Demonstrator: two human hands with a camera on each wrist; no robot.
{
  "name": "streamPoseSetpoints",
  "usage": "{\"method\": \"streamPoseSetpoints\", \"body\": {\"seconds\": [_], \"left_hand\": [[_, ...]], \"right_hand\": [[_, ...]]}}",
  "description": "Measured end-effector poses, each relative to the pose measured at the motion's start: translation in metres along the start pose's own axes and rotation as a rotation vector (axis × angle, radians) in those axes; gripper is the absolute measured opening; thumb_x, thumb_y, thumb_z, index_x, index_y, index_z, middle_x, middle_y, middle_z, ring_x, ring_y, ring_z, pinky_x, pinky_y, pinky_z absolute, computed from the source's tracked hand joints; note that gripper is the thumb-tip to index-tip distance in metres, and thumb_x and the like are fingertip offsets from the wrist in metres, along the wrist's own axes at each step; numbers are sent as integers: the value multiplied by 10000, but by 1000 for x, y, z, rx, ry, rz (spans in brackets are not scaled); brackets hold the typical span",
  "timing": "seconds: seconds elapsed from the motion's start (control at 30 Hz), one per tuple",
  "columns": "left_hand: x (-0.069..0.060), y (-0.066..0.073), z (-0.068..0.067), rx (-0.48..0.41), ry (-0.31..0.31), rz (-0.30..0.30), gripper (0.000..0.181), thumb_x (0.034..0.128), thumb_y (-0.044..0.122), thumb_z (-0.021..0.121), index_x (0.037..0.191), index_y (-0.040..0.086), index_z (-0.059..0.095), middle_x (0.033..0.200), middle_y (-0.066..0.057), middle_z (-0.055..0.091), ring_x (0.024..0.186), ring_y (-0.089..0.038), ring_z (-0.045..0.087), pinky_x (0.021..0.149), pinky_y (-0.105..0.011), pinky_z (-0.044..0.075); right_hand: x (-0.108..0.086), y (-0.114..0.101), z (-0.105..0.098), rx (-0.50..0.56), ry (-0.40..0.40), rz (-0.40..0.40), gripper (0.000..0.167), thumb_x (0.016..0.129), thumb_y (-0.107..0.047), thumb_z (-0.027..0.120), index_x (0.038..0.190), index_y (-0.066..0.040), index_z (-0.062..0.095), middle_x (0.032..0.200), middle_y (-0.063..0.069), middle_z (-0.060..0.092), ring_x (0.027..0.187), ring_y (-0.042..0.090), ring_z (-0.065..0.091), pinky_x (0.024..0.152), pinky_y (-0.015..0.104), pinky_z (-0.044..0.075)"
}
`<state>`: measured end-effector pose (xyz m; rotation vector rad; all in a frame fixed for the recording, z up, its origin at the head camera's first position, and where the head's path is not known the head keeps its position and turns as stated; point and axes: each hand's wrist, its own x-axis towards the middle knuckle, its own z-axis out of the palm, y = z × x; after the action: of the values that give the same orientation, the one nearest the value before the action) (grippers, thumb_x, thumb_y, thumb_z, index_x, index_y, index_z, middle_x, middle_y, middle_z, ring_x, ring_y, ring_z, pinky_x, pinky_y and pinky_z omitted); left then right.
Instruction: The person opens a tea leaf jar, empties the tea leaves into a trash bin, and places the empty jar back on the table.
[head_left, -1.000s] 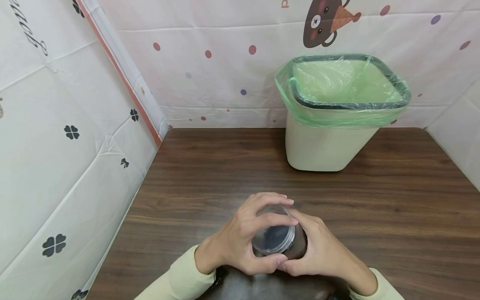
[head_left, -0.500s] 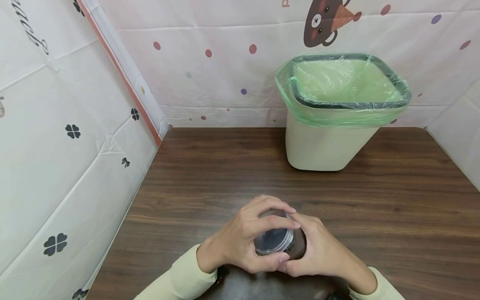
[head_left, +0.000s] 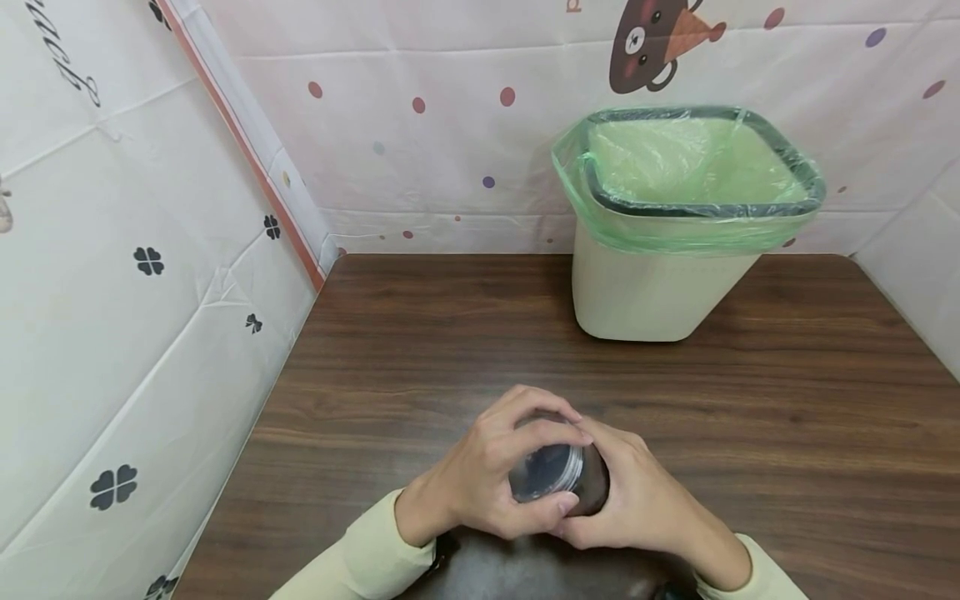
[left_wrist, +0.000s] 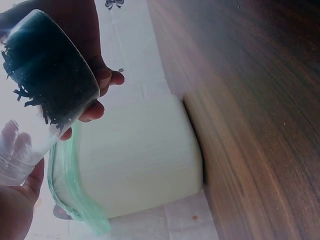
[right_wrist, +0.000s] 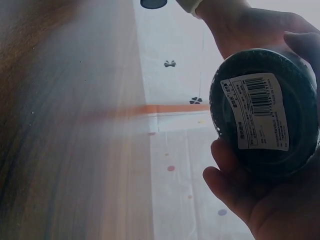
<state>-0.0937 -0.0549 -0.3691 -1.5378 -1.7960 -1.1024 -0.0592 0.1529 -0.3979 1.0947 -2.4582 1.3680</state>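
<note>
Both hands hold a clear plastic jar (head_left: 592,483) above the near part of the table. The left hand (head_left: 491,467) curls its fingers and thumb round the clear, ridged end; whether a separate lid sits there I cannot tell. The right hand (head_left: 637,492) grips the body near the base. In the left wrist view the jar (left_wrist: 52,70) lies tilted, with dark, shredded dry bits inside. The right wrist view shows the base of the jar (right_wrist: 225,105), bearing a white barcode label (right_wrist: 257,110).
A pale bin (head_left: 652,292) lined with a green plastic bag (head_left: 675,237) stands at the back right of the dark wooden table (head_left: 420,333). Printed white sheets (head_left: 435,167) hang behind and at the sides.
Both hands keep their hold. The jar turns and tilts slightly between them, and its ridged ring shifts a little left in the head view. The bin stays put.
</note>
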Motion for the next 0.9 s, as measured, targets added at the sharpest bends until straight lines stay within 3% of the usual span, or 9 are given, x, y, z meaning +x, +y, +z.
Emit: {"method": "streamPoseSetpoints", "body": {"seconds": [0.47, 0.9], "left_hand": [[-6, 2, 2, 21, 22, -98, 397, 853, 286, 698, 1175, 59, 647, 1177, -128, 612, 1074, -209, 603, 976, -287, 477], [-8, 3, 3, 18, 14, -128, 411, 877, 298, 676, 1215, 67, 640, 1215, -124, 613, 1107, -205, 597, 988, -291, 474]], "right_hand": [[-2, 3, 2, -156, 61, 7, 847, 567, -302, 933, 1319, -208, 554, 1150, -104, 628, 933, 68, 628, 803, 188, 515], [-4, 5, 2, -166, 66, 3, 869, 581, -329, 937, 1345, -198, 545, 1189, -91, 630, 972, 83, 639, 847, 191, 514]]}}
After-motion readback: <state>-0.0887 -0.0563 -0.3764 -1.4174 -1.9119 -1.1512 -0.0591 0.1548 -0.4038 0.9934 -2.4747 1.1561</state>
